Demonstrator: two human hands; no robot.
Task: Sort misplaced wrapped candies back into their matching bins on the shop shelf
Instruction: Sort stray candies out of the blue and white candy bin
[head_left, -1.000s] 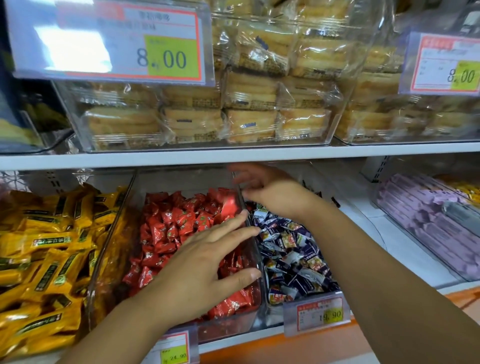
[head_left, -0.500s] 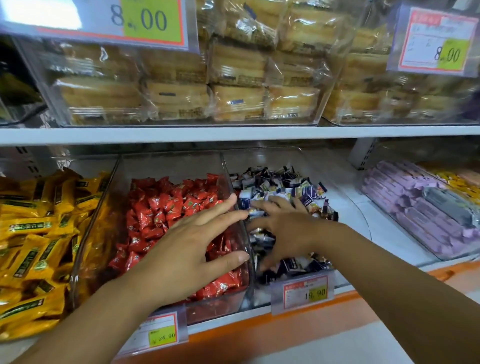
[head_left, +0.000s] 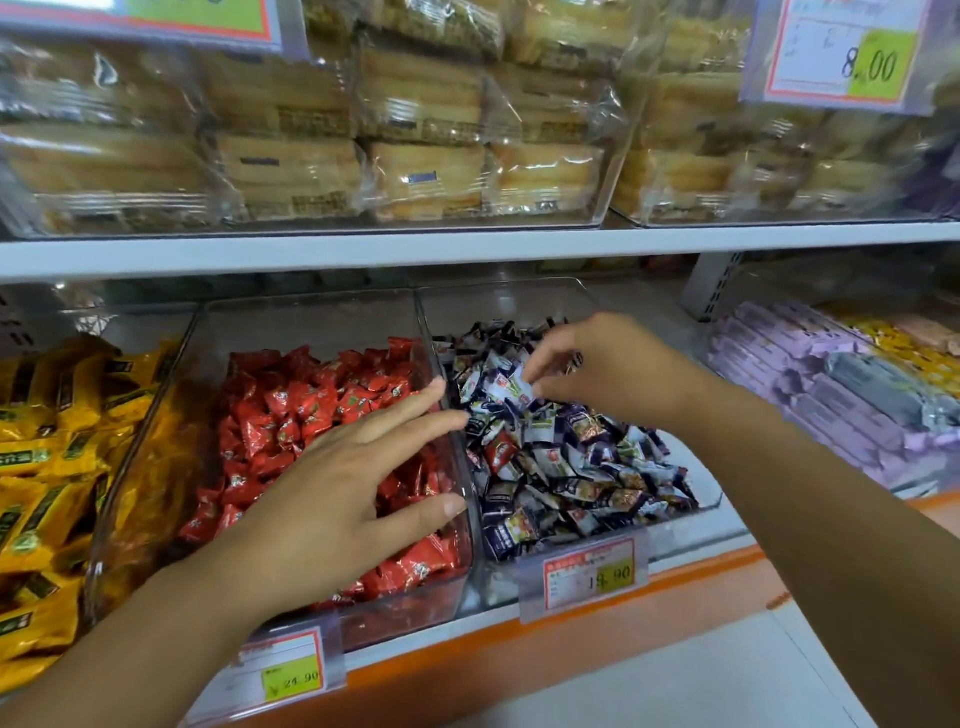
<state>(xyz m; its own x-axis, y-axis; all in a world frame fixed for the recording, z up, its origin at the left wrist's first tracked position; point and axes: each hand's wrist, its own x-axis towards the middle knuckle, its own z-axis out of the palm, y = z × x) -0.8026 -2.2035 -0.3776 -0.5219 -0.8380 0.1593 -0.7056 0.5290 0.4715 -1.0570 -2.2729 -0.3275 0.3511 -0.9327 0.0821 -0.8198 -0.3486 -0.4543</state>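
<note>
Above right bin (head_left: 509, 306); right hand (head_left: 613, 370) pinches white-wrapped candy (head_left: 511, 385); left hand (head_left: 332, 499) spread

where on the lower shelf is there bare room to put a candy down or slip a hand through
Bare floor shows at the back of the red candy bin and behind the pile in the blue-and-white candy bin. A white shelf strip lies between that bin and the purple packs. Both bin fronts and the yellow packets are crowded.

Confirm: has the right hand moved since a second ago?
Yes. The right hand left the back of the red candy bin, crossed rightward, and now pinches a white-wrapped candy over the blue-and-white candy bin.
</note>
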